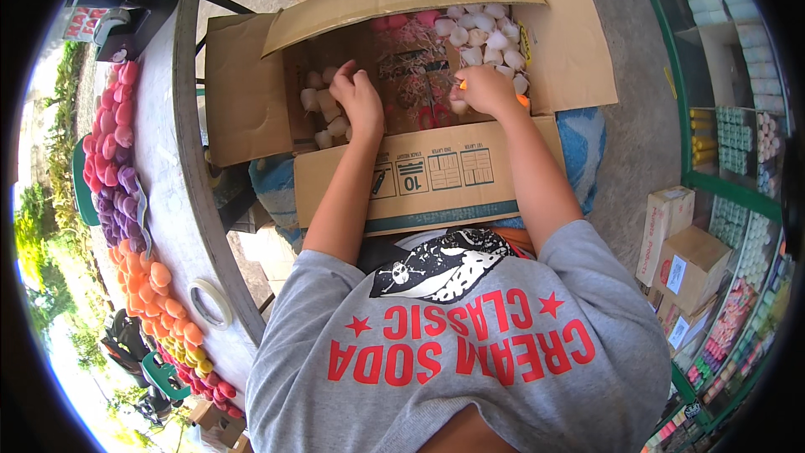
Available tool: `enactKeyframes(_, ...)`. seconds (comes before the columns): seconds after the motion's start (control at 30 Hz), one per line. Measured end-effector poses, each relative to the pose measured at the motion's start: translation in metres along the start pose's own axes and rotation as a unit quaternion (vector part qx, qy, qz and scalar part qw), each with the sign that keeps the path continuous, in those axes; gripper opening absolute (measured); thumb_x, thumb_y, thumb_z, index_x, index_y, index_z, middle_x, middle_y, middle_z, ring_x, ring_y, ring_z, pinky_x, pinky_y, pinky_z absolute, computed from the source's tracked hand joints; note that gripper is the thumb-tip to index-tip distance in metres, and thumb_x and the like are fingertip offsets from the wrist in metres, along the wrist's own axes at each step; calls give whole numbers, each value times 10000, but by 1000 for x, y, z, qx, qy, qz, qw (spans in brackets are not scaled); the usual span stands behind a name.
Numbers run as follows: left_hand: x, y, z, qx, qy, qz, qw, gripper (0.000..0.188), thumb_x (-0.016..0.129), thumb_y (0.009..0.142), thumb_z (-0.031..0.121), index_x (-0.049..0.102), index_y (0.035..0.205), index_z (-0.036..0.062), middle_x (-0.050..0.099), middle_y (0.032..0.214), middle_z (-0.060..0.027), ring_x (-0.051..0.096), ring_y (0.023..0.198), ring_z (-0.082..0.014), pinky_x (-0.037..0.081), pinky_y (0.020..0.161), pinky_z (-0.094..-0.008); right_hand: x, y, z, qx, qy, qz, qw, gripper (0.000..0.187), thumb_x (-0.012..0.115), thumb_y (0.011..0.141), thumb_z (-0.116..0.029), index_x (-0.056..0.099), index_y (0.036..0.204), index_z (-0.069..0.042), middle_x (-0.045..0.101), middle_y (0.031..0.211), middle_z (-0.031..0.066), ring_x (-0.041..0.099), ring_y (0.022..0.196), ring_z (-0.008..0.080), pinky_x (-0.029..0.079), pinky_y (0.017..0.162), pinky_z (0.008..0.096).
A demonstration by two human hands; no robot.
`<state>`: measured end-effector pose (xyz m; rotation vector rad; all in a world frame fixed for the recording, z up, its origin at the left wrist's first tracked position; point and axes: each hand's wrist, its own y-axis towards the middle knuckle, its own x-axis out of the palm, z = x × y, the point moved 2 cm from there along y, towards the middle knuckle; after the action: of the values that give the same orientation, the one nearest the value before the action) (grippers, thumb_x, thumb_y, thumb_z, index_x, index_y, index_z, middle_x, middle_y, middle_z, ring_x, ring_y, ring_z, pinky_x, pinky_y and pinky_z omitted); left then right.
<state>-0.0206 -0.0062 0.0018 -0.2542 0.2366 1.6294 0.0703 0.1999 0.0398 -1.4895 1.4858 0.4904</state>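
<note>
The box [327, 174] stands open before the person, on a blue cloth [584, 147]. At its left inside, the left hand [359, 99] is by some pale pieces [310, 101], fingers loosely bent; I cannot tell whether it pinches one. At its right inside, the right hand [488, 91] is closed around an orange tool [524, 101], beside white pieces [490, 40]. Pinkish strands [407, 63] lie in the box's middle. Left of the box is a table [180, 176] with a tape roll [210, 304]; right of it, a green-framed shelf [738, 190].
</note>
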Motion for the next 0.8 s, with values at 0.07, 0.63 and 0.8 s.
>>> enactKeyframes(0.07,13,-13,24,-65,-48,-121,989,381,396,910,261,473,1190,15,443,1151,-169,465,995,-274,420,842,-367,7,10,0,-69,163,63,982,241,705,742,-300,665,874,-103,648,794,123,632,776,297,476,658,390)
enactKeyframes(0.63,21,-19,12,-316,-237,-261,881,333,340,930,355,527,863,88,515,668,-27,416,511,-114,329,446,-263,18,4,-34,-129,-45,108,985,290,617,730,-394,643,715,-105,661,744,97,649,746,293,513,654,419)
enactKeyframes(0.8,22,-25,21,-298,-175,-232,909,361,333,938,362,555,797,115,496,618,4,407,471,-95,301,418,-250,24,3,-39,-150,-34,113,982,241,602,721,-340,657,741,-105,665,762,102,651,745,298,519,654,423)
